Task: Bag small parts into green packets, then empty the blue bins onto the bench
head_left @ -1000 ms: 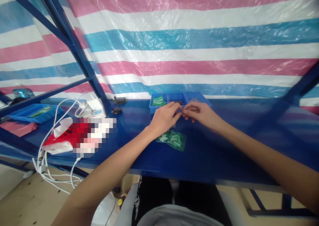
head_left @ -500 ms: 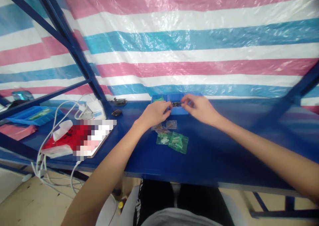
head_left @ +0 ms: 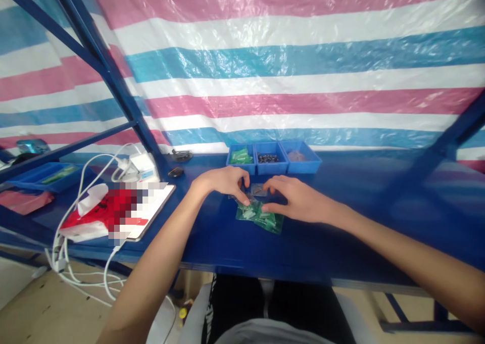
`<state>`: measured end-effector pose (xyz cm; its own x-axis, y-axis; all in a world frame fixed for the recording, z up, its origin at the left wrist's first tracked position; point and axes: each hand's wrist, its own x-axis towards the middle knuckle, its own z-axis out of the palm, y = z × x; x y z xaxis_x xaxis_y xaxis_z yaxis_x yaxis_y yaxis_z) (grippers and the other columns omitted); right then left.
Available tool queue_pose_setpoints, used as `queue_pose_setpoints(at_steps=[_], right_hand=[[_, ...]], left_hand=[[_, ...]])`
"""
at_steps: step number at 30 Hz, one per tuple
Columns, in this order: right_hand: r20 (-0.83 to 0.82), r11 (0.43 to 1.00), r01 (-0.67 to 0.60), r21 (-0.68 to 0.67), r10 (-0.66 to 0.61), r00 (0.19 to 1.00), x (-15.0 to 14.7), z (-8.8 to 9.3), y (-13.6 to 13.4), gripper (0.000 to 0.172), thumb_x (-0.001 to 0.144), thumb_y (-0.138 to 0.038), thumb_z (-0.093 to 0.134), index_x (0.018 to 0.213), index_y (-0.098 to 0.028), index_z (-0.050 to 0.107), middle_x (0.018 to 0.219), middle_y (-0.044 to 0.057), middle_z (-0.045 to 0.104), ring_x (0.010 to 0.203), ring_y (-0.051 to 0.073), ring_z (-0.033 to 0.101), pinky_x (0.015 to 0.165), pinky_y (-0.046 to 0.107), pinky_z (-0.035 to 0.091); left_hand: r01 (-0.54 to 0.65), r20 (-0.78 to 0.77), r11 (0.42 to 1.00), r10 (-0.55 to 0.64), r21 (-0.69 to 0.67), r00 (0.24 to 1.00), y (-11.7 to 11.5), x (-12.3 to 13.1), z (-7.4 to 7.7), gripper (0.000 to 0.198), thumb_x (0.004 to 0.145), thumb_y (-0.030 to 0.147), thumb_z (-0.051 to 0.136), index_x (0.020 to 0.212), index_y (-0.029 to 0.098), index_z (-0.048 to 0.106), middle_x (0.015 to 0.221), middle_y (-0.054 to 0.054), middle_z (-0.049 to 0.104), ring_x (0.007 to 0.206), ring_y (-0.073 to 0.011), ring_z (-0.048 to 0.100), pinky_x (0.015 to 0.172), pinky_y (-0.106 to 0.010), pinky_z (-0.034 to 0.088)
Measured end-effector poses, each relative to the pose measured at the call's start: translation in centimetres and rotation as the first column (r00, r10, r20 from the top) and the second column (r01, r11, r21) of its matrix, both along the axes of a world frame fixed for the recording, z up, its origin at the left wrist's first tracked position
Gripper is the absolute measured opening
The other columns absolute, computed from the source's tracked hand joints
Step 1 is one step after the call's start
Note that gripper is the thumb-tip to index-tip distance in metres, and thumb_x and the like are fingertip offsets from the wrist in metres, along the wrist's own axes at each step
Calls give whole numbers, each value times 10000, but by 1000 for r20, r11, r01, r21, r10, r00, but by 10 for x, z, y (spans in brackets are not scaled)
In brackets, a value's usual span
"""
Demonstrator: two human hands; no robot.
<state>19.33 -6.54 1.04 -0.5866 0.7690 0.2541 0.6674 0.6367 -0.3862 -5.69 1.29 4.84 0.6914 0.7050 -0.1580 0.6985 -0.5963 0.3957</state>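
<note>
Starting at the nine o'clock edge of the blue table (head_left: 341,233), a shallow blue tray (head_left: 45,176) holding something green is seen behind the frame bars. Toward the middle from it, white cables (head_left: 81,192) loop down past a white charger (head_left: 142,164), and a red and white bag (head_left: 98,212) lies on a flat tablet (head_left: 153,210). Two small dark objects (head_left: 178,163) sit just beyond, near the frame post.

At the centre, the left hand (head_left: 222,182) is laid palm down, its fingers curled and its fingertips resting at the ten o'clock edge of the green packets (head_left: 261,216). Whether anything is pinched between them cannot be told. The right hand (head_left: 293,201) is set at three o'clock of the packets, fingers bent and spread, the thumb pressed onto the nearer packet. A small clear packet (head_left: 258,189) lies on the table between the two hands, at twelve o'clock of the green ones.

At twelve o'clock of the hands, well apart from them, three blue bins (head_left: 273,168) stand side by side against the striped sheet (head_left: 284,71): green pieces in the left bin, small dark parts in the middle one, something pale brown in the right one.
</note>
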Motion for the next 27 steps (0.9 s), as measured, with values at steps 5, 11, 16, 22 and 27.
queue_pose_setpoints(at_steps=[5, 11, 16, 22, 27], right_hand=[[14, 995, -28, -93, 30, 999, 4, -2, 3, 510, 824, -655, 741, 1102, -230, 689, 1032, 82, 698, 911, 262, 651, 719, 357, 489], [-57, 973, -52, -227, 40, 998, 14, 5, 13, 346, 798, -490, 804, 1005, -222, 733, 817, 22, 685, 702, 194, 625, 568, 297, 441], [-52, 974, -28, -223, 17, 998, 22, 9, 19, 247, 763, -435, 824, 870, -231, 735, 707, -11, 603, 592, 154, 543, 503, 278, 356], [-136, 960, -21, -278, -18, 991, 28, 15, 27, 277, 826, -490, 756, 837, -224, 682, 654, -41, 477, 583, 136, 447, 546, 281, 338], [-423, 948, 4, -317, -145, 894, 28, 20, 29, 452, 780, -644, 774, 829, -214, 641, 692, -17, 545, 651, 156, 513, 597, 295, 396]], left_hand=[[4, 21, 999, -3, -44, 1000, -1, 7, -4, 450, 696, 537, 850, 980, 222, 700, 790, 4, 701, 673, -166, 657, 559, -246, 418], [21, 271, 988, -62, 152, 961, -9, 25, -19, 228, 893, 431, 692, 944, 209, 678, 742, 12, 674, 630, -136, 619, 577, -254, 413], [-21, 275, 925, -92, 380, 957, -17, 41, -29, 100, 930, 296, 614, 896, 208, 648, 715, 22, 632, 634, -131, 576, 596, -270, 368], [-51, 239, 868, -79, 495, 968, -20, 46, -33, 62, 938, 225, 557, 928, 213, 617, 760, 18, 629, 685, -144, 568, 595, -286, 320], [-86, 266, 853, -64, 515, 962, -21, 48, -35, 87, 949, 219, 535, 956, 212, 621, 815, 5, 658, 718, -158, 588, 610, -285, 336]])
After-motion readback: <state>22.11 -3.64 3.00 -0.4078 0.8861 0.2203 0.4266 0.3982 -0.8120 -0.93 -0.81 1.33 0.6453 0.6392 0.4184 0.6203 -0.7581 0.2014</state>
